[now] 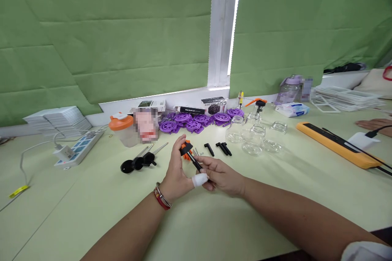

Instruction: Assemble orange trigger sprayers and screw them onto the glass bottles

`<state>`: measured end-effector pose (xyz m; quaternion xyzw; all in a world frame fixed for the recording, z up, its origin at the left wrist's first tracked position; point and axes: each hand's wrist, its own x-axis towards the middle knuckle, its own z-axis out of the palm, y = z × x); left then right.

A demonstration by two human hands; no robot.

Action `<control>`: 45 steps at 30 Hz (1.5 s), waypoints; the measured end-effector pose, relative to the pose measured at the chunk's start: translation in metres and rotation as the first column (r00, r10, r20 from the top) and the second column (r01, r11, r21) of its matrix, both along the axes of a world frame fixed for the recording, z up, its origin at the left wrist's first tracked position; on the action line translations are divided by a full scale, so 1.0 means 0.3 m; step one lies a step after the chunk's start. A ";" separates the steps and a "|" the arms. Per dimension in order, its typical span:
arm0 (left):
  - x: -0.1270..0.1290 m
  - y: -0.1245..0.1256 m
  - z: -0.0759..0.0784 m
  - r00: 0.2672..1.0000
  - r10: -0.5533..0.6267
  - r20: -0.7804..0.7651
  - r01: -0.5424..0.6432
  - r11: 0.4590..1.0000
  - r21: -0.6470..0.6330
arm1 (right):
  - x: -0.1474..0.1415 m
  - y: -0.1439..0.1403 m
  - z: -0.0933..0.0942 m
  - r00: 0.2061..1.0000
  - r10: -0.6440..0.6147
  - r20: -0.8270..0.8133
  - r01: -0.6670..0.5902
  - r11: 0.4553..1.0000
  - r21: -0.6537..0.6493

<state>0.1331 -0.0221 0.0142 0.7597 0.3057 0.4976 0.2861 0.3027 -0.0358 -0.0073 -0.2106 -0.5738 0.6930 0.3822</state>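
Head view: right hand (222, 177) pinches the rod (196, 163) between thumb and fingers, at 12 o'clock from the wrists; left hand (179, 177) grasps its orange end (186, 156). From the rod, discs (127, 166) lie at 9, handles (209, 149) at 2, jars (257, 130) beyond them, purple wheels (194, 126) at 12

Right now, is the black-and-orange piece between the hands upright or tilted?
Tilted: its black shaft slants from the orange part at upper left down toward the right hand.
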 end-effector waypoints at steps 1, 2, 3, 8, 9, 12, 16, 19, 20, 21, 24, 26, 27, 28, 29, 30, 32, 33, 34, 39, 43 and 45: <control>-0.002 -0.001 0.005 0.999 0.009 -0.044 -0.008 1.000 0.015 | 0.000 0.000 0.002 1.000 0.010 -0.019 -0.010 1.000 -0.016; -0.002 -0.002 0.008 0.996 0.019 -0.087 -0.016 0.999 0.028 | 0.000 0.000 0.003 0.999 0.018 -0.034 -0.019 0.999 -0.027; -0.002 -0.003 0.009 0.991 0.027 -0.131 -0.022 0.999 0.040 | -0.001 -0.001 0.004 0.999 0.021 -0.044 -0.023 0.999 -0.034; 0.002 -0.004 -0.007 0.954 0.060 -0.292 -0.037 0.996 0.085 | -0.003 -0.006 0.016 1.000 -0.024 -0.011 0.024 1.000 -0.015; 0.003 -0.004 -0.010 0.955 0.059 -0.291 -0.038 0.996 0.078 | -0.004 -0.009 0.021 1.000 -0.029 0.001 0.029 1.000 -0.008; 0.004 -0.004 -0.018 0.963 0.061 -0.261 -0.046 0.997 0.063 | -0.007 -0.019 0.035 0.999 -0.046 0.028 0.046 0.999 0.012; 0.009 -0.006 -0.021 0.958 0.101 -0.269 -0.073 0.991 0.112 | -0.014 -0.027 0.038 0.998 -0.053 0.037 0.053 0.999 -0.001; 0.013 -0.006 -0.019 0.938 0.132 -0.321 -0.084 0.984 0.160 | -0.017 -0.025 0.031 0.999 -0.038 0.036 0.039 0.999 -0.032; 0.013 -0.007 -0.018 0.931 0.141 -0.337 -0.085 0.981 0.175 | -0.017 -0.024 0.029 0.999 -0.033 0.036 0.035 0.999 -0.036; 0.014 -0.007 -0.017 0.925 0.148 -0.349 -0.086 0.979 0.187 | -0.017 -0.022 0.027 0.999 -0.029 0.035 0.030 0.999 -0.039; 0.015 -0.008 -0.015 0.916 0.170 -0.363 -0.092 0.971 0.221 | -0.013 -0.019 0.027 0.999 -0.019 0.043 0.021 0.999 -0.033; 0.015 -0.008 -0.012 0.915 0.193 -0.354 -0.109 0.964 0.244 | -0.012 -0.019 0.030 0.999 -0.012 0.047 0.013 0.999 -0.030; 0.015 -0.009 -0.010 0.916 0.203 -0.347 -0.116 0.960 0.255 | -0.011 -0.019 0.032 0.999 -0.009 0.050 0.011 1.000 -0.029; 0.015 -0.010 -0.008 0.916 0.214 -0.340 -0.124 0.956 0.267 | -0.011 -0.020 0.033 0.999 -0.008 0.053 0.010 1.000 -0.029; 0.015 -0.010 -0.006 0.915 0.224 -0.335 -0.130 0.951 0.280 | -0.011 -0.020 0.035 0.998 -0.010 0.056 0.012 0.999 -0.030; 0.015 -0.012 -0.004 0.914 0.235 -0.331 -0.136 0.946 0.295 | -0.011 -0.021 0.036 0.998 -0.013 0.062 0.015 0.999 -0.031; 0.014 -0.014 0.001 0.911 0.258 -0.322 -0.149 0.933 0.327 | -0.011 -0.023 0.038 0.998 -0.017 0.068 0.020 0.999 -0.037; 0.015 -0.015 0.004 0.909 0.271 -0.316 -0.157 0.926 0.342 | -0.011 -0.024 0.038 0.998 -0.016 0.067 0.019 0.999 -0.041; 0.015 -0.016 0.006 0.908 0.282 -0.310 -0.164 0.920 0.357 | -0.011 -0.024 0.039 0.998 -0.011 0.063 0.014 0.999 -0.044; 0.017 -0.019 0.011 0.899 0.314 -0.305 -0.177 0.898 0.402 | -0.011 -0.021 0.033 1.000 0.003 0.020 -0.002 0.998 -0.062; 0.019 -0.019 0.007 0.884 0.327 -0.335 -0.187 0.903 0.388 | -0.011 -0.016 0.024 1.000 0.003 0.002 -0.003 0.999 -0.050; 0.021 -0.018 0.004 0.874 0.334 -0.353 -0.196 0.907 0.372 | -0.012 -0.015 0.021 1.000 0.003 -0.009 -0.004 0.998 -0.066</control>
